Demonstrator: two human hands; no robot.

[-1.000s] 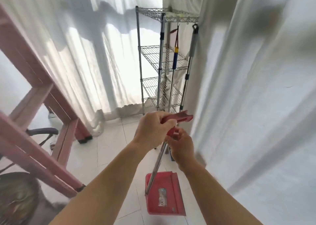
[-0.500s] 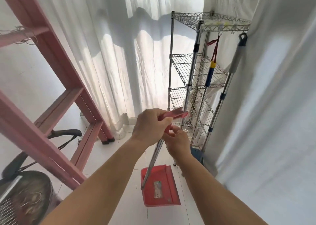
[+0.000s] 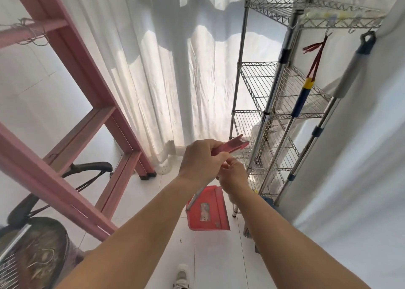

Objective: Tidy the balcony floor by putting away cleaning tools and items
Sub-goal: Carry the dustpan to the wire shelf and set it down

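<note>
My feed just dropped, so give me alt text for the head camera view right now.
Both hands hold a red long-handled dustpan upright over the white tile floor: the left hand grips its red handle top, the right hand sits just below. A wire shelf rack with two hung tool poles stands ahead right; a pink frame stands left.

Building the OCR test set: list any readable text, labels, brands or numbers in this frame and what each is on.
No text can be read anywhere in this frame.
Sticker on the red dustpan: worn and blurred, illegible.
Yellow and blue print on the wrapped item on the wire rack top shelf: too blurred to read.
Yellow band on the hanging blue-handled tool: no lettering visible.
</note>
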